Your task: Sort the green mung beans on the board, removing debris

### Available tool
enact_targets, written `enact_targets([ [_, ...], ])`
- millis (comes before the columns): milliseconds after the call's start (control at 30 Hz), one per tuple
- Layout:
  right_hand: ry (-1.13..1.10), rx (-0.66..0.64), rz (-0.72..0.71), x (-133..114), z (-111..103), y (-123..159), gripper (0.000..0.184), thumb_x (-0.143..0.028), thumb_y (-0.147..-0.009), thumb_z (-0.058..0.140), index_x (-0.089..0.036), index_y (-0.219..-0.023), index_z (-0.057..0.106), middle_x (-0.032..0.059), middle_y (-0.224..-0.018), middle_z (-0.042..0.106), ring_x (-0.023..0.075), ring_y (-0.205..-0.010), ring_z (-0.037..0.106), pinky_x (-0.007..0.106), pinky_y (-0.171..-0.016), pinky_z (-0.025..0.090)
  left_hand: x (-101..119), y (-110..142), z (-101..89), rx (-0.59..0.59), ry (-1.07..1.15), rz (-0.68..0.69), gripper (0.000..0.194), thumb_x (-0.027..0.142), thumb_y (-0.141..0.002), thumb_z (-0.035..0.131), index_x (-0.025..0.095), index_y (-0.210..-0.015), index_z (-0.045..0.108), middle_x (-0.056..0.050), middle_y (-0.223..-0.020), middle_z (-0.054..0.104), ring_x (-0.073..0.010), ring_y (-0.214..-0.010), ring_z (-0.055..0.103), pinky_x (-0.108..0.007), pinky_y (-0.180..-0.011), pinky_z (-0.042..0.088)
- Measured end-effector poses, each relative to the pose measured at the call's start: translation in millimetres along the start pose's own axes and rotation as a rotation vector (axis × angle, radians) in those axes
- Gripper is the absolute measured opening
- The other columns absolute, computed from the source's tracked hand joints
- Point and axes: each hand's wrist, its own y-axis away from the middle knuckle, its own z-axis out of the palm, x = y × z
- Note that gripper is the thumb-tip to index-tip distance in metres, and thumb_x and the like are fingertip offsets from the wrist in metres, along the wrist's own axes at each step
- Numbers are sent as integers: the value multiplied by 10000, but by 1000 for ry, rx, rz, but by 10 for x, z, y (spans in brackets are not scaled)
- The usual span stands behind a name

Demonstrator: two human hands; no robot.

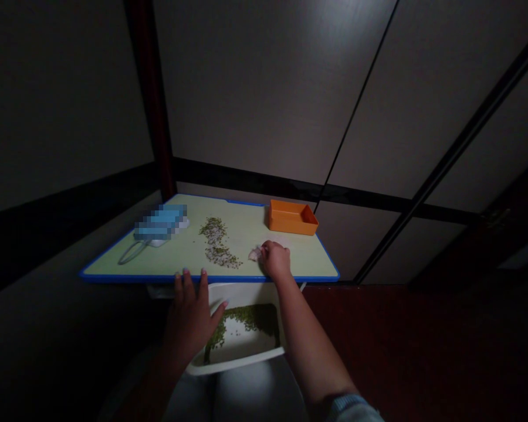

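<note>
My right hand (276, 259) rests at the front right of the small table, its fingers pinched on a small pale, crumpled piece (255, 254) whose kind I cannot make out. To its left lies a loose strip of small green bits mixed with pale ones (217, 246). My left hand (192, 310) is open, fingers spread, with its fingertips at the table's blue front edge. Below that edge a white plastic tub (235, 363) holds many small green bits along its back and left side; my left thumb reaches over its rim.
An orange open box (293, 220) stands at the table's back right. At the left lies a blurred blue thing (161, 223) with a grey loop. The pale tabletop (185, 258) has a blue rim. Panelled doors (264, 88) rise directly behind it.
</note>
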Motion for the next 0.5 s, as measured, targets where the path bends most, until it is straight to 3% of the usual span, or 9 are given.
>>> enact_targets([
  [200, -219, 45, -64, 99, -5, 74, 206, -305, -940, 454, -223, -977, 639, 25, -1002, 706, 150, -921, 611, 247, -784, 359, -34, 6, 50, 31, 32, 19, 773, 473, -794, 504, 27, -1405, 344, -339, -1499, 191, -460, -1426, 100, -545, -1032, 357],
  [500, -149, 53, 57, 217, -5, 160, 219, -319, -933, 458, -215, -955, 649, 44, -896, 721, 167, -845, 627, 252, -692, 326, -68, 73, 107, 82, 49, 15, 721, 427, -826, 498, 85, -1431, 307, -269, -1539, 166, -390, -1450, 65, -519, -1069, 347],
])
